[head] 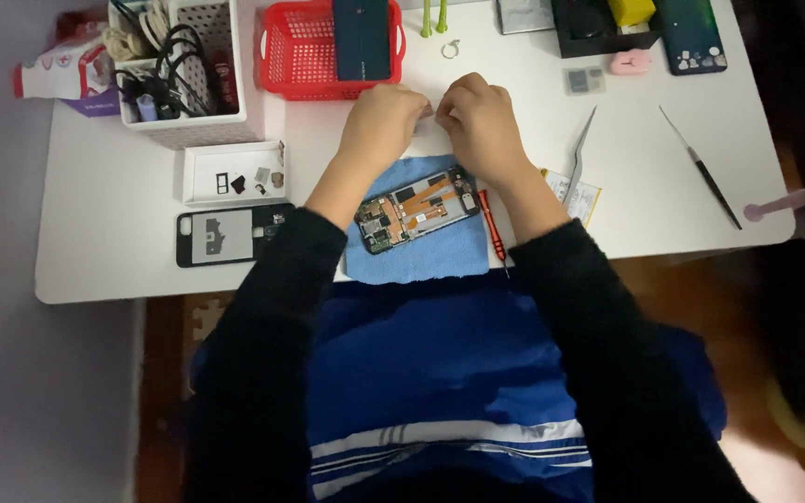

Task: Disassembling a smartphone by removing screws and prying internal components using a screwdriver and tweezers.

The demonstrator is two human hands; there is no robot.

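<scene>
My left hand [379, 126] and my right hand [479, 126] meet fingertip to fingertip above a blue cloth [416, 251], pinching something small and pale between them; I cannot make out what it is. An opened phone [418, 209] with its circuit boards showing lies on the cloth just below my hands. A red-handled screwdriver [492, 226] lies by my right forearm at the cloth's right edge.
A red basket [295, 56] holding a dark phone stands just beyond my hands. At left are a white bin of cables [188, 70], a small parts tray [233, 172] and a black phone back cover [230, 235]. Tweezers [578, 154] and a thin probe [703, 169] lie at right.
</scene>
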